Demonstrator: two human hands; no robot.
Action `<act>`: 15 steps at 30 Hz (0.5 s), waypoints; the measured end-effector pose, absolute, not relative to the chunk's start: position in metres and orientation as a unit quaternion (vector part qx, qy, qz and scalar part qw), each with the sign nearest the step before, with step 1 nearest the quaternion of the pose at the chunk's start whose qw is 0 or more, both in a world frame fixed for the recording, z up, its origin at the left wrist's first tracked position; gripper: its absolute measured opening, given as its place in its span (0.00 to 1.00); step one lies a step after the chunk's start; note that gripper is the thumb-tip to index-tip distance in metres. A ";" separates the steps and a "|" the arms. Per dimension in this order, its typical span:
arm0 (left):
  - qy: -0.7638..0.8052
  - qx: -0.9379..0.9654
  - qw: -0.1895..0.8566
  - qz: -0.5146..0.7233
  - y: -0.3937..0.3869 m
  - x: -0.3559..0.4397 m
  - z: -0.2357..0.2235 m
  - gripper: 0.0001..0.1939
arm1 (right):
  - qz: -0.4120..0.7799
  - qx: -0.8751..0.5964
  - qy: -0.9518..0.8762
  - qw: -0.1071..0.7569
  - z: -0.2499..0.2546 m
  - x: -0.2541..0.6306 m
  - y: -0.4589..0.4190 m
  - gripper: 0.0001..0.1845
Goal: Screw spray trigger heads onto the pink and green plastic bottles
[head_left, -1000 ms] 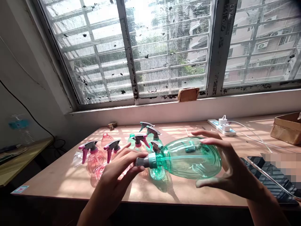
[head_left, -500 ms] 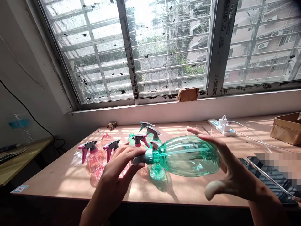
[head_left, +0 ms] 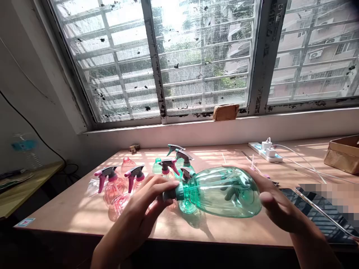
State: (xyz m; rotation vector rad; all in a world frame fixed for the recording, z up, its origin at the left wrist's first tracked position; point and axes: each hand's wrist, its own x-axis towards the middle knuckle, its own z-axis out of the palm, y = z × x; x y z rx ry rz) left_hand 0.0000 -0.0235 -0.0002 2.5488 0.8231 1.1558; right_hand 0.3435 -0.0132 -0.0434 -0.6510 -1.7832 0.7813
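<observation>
A clear green spray bottle (head_left: 218,207) is held on its side above the table, its grey and green spray head (head_left: 173,193) pointing left. My left hand (head_left: 141,203) is closed round that head, partly hiding it. At the other end my right hand (head_left: 280,209) grips the base, with the thumb on the near side and the fingers behind, seen through the plastic. Behind my left hand stand pink spray bottles (head_left: 114,189) with magenta and grey triggers. Another green spray bottle (head_left: 187,207) stands behind the held one, partly covered by it.
A power strip (head_left: 265,152) with white plugs and cables lies at the back right, near a cardboard box (head_left: 340,153). A dark tablet (head_left: 316,216) lies by my right forearm. A window ledge (head_left: 193,130) runs behind the table (head_left: 70,220).
My right hand has closed in on the bottle's base, its fingers now behind the bottle and its thumb raised to the end. The left hand keeps its hold on the spray head.
</observation>
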 end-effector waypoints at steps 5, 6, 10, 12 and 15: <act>0.354 0.801 0.222 0.430 -0.027 0.004 -0.003 0.13 | 0.307 -0.271 -0.765 0.497 -0.050 0.352 -0.014 0.45; 0.361 0.781 0.257 0.440 -0.028 0.005 -0.002 0.14 | 0.291 -0.266 -0.777 0.491 -0.052 0.355 -0.013 0.46; 0.355 0.744 0.348 0.448 -0.032 0.010 0.006 0.20 | 0.247 -0.222 -0.804 0.493 -0.055 0.358 -0.012 0.48; 0.344 0.749 0.357 0.438 -0.032 0.012 0.008 0.19 | 0.232 -0.201 -0.810 0.500 -0.053 0.356 -0.012 0.47; 0.359 0.767 0.303 0.436 -0.030 0.014 0.006 0.18 | 0.198 -0.178 -0.820 0.507 -0.048 0.353 -0.013 0.44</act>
